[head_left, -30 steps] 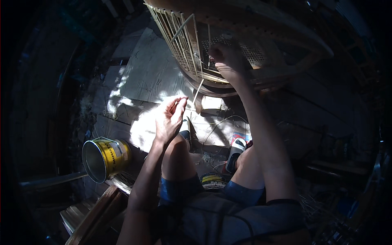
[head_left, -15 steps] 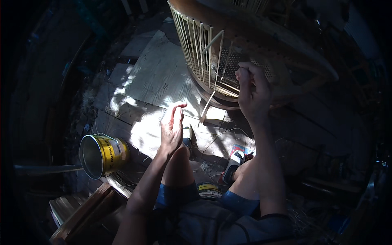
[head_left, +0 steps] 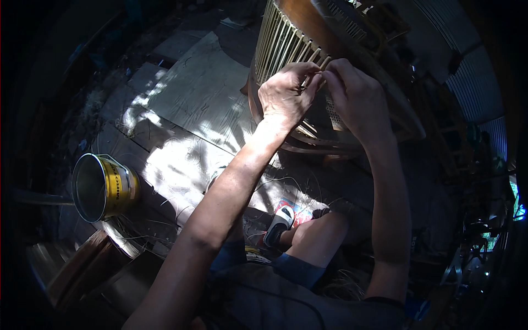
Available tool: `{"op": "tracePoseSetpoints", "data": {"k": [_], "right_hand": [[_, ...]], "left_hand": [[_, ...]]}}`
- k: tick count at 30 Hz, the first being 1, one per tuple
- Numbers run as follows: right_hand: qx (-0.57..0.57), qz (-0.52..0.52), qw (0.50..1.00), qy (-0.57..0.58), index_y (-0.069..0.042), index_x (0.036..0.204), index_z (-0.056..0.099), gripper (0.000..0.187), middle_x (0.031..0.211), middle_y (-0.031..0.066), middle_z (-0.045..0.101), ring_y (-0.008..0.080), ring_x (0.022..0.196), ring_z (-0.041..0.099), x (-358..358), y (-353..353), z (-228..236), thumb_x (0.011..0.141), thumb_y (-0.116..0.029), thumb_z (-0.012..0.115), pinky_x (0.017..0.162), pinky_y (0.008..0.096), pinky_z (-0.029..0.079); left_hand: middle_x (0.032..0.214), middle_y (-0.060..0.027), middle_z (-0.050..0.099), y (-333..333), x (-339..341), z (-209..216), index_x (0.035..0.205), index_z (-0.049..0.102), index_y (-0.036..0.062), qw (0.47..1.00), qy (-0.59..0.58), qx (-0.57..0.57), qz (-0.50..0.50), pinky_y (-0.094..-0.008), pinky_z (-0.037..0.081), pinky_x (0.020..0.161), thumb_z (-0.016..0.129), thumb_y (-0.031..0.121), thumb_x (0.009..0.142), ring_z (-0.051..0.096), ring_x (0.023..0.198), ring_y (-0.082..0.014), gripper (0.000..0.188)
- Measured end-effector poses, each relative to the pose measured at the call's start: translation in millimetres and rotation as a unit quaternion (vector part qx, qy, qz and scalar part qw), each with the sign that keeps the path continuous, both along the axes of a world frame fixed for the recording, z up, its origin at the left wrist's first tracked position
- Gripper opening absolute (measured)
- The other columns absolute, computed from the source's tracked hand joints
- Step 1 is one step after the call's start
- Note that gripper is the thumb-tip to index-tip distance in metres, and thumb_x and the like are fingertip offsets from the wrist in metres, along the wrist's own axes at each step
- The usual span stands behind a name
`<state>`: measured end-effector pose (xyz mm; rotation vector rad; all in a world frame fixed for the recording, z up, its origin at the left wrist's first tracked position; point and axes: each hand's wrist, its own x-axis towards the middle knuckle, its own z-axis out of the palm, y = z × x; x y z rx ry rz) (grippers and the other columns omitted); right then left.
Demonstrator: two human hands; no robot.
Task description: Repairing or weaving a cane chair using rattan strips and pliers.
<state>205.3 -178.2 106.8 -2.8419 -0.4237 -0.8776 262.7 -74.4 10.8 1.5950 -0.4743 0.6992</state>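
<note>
A curved wooden furniture frame [head_left: 300, 19], like a chair's, stands in front of me with a row of pale cane strands [head_left: 278, 47] strung along its side. My left hand [head_left: 289, 93] is closed in a pinch at the near end of that row, on a cane strand. Fingertip to fingertip with it, my right hand [head_left: 357, 102] pinches at the same spot. A short pale piece of strand shows between the hands; the rest is hidden behind the fingers. Behind and below them is a woven cane panel [head_left: 334, 114], partly covered.
A yellow bucket [head_left: 121, 190] lies tipped at the left, mouth toward the left. A thin flat board [head_left: 198, 93] lies on the floor, with loose fibres scattered around. Wooden beams [head_left: 82, 269] rest at lower left. My shoe [head_left: 279, 224] is below the frame.
My left hand has risen from above my knee to the strands and now meets the right hand. The view has shifted, and the loose bent strand seen before is mostly hidden.
</note>
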Motion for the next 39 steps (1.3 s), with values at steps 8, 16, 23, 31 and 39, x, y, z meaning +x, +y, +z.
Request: {"op": "tracePoseSetpoints", "data": {"k": [8, 16, 23, 31, 39], "right_hand": [[-0.017, -0.053, 0.998, 0.042, -0.003, 0.076, 0.055, 0.014, 0.068, 0.0161, 0.061, 0.0344, 0.066, 0.063, 7.2, 10.0, 5.9, 0.084, -0.014, 0.057, 0.058, 0.0453, 0.050], [-0.030, -0.076, 0.996, 0.048, -0.002, 0.074, 0.056, 0.014, 0.067, 0.0183, 0.061, 0.0358, 0.065, 0.062, 8.9, 13.6, 14.1, 0.082, -0.014, 0.057, 0.059, 0.0452, 0.050], [-0.099, -0.078, 0.992, 0.020, -0.005, 0.076, 0.056, 0.014, 0.070, 0.0137, 0.062, 0.0330, 0.065, 0.063, 9.5, 9.4, 7.7, 0.086, -0.015, 0.056, 0.058, 0.0442, 0.050], [-0.114, -0.114, 0.987, 0.005, -0.006, 0.090, 0.061, 0.008, 0.084, 0.0123, 0.064, 0.0324, 0.076, 0.063, 3.9, 12.4, -0.5, 0.087, -0.013, 0.058, 0.063, 0.0398, 0.049], [-0.142, -0.105, 0.983, -0.055, -0.010, 0.086, 0.058, 0.010, 0.076, 0.0076, 0.062, 0.0280, 0.066, 0.063, 6.6, 8.3, -7.6, 0.087, -0.019, 0.059, 0.055, 0.0371, 0.049]], "left_hand": [[0.079, -0.0029, 0.067, 2.9, -2.4, 6.6, 0.086, 0.066, 0.0117, 0.996, -0.032, 0.064, 0.047, -0.0322, 0.053, 0.058, 0.065, 0.023, 0.081, 0.066, 0.068, -0.0227, 0.012], [0.079, -0.0034, 0.066, 2.3, 0.2, 8.3, 0.087, 0.062, 0.0102, 0.996, 0.001, 0.086, 0.001, -0.0316, 0.053, 0.061, 0.066, 0.020, 0.081, 0.066, 0.072, -0.0223, 0.012], [0.082, -0.0035, 0.068, 2.0, 12.0, 0.2, 0.094, 0.065, 0.0043, 0.978, 0.098, -0.045, -0.178, -0.0253, 0.050, 0.059, 0.067, 0.017, 0.082, 0.063, 0.067, -0.0115, 0.017], [0.090, -0.0049, 0.068, 4.1, 10.9, -3.5, 0.103, 0.067, 0.0002, 0.866, 0.274, -0.218, -0.357, -0.0207, 0.048, 0.075, 0.066, 0.017, 0.086, 0.062, 0.082, -0.0079, 0.024], [0.091, -0.0053, 0.069, -14.0, 2.5, -1.6, 0.095, 0.069, -0.0016, 0.786, 0.289, -0.403, -0.370, -0.0225, 0.047, 0.084, 0.064, 0.015, 0.086, 0.061, 0.087, -0.0089, 0.019]]}}
